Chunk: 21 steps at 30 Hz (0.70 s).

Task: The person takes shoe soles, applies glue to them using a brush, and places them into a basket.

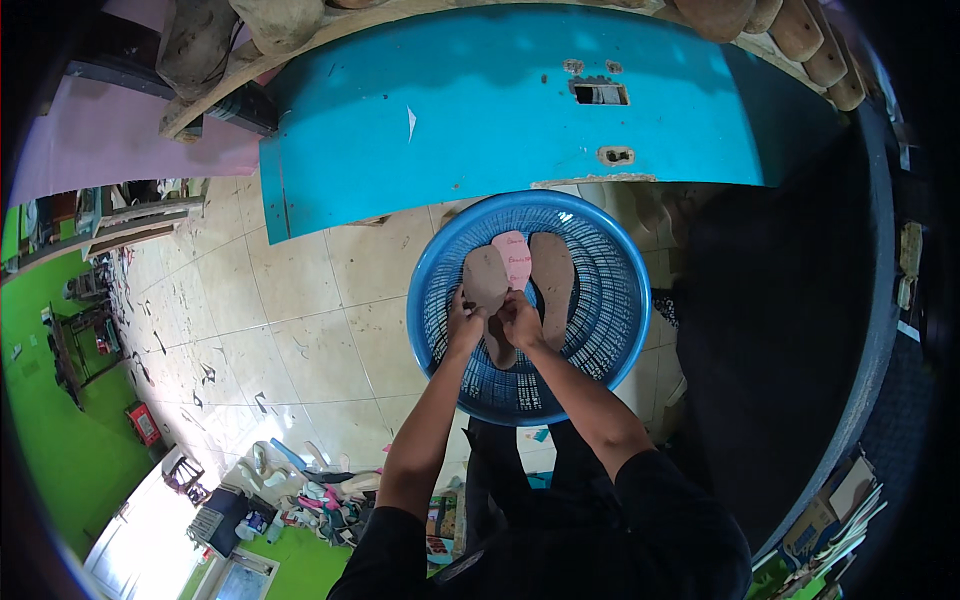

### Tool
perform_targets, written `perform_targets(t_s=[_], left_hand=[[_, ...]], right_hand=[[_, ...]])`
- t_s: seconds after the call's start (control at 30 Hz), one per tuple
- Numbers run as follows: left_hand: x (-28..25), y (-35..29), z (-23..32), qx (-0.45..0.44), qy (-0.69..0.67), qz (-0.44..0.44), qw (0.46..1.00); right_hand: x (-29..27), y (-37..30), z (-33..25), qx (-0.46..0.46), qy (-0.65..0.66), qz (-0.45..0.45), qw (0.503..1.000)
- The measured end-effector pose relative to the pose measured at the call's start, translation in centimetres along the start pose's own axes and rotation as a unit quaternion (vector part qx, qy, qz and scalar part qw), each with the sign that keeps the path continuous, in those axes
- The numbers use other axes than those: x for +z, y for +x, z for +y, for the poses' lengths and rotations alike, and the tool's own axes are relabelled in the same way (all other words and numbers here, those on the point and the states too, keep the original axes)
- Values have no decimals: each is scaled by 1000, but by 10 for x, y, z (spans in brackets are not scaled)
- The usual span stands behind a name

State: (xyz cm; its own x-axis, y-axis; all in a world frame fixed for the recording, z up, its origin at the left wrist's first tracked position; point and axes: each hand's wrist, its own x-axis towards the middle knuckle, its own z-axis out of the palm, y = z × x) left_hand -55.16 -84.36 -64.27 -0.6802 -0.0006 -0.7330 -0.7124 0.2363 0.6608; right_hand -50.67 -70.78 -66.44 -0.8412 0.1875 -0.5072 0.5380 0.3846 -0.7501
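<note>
Over a round blue plastic basket [643, 290], I hold a brown shoe insole [486, 275] in both hands. My left hand [463, 325] grips its left edge, fingers curled around it. At its right edge my right hand [520, 320] is closed, its fingers bent inward. Below the hands a brown sole-shaped heel end [499, 346] shows; I cannot tell if it belongs to the same insole. Just beyond lies a pink sole-shaped piece [514, 260] with handwriting, partly covered. To its right a second brown insole [552, 290] lies in the basket.
A turquoise panel [480, 100] with cut-outs stands beyond the basket, under a shelf of shoe lasts [800, 30]. Dark scraps [208, 373] litter the tiled floor [320, 345] to the left. A jumbled pile [325, 505] lies at lower left. A large black surface [780, 330] fills the right.
</note>
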Motion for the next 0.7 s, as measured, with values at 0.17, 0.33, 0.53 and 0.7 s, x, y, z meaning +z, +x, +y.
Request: perform_targets(t_s=[0.17,0.33,0.53,0.7], left_hand=[[4,1,-4,81,34,4,996],[9,1,11,104,36,-45,993],[24,5,17,36,90,-81,992],[38,9,0,87,176,-37,980]], right_hand=[[1,0,1,13,75,38,996],[-10,4,-7,35,91,91,991],[-44,-1,-21,34,-46,90,994],[-48,-6,-29,50,-167,94,980]])
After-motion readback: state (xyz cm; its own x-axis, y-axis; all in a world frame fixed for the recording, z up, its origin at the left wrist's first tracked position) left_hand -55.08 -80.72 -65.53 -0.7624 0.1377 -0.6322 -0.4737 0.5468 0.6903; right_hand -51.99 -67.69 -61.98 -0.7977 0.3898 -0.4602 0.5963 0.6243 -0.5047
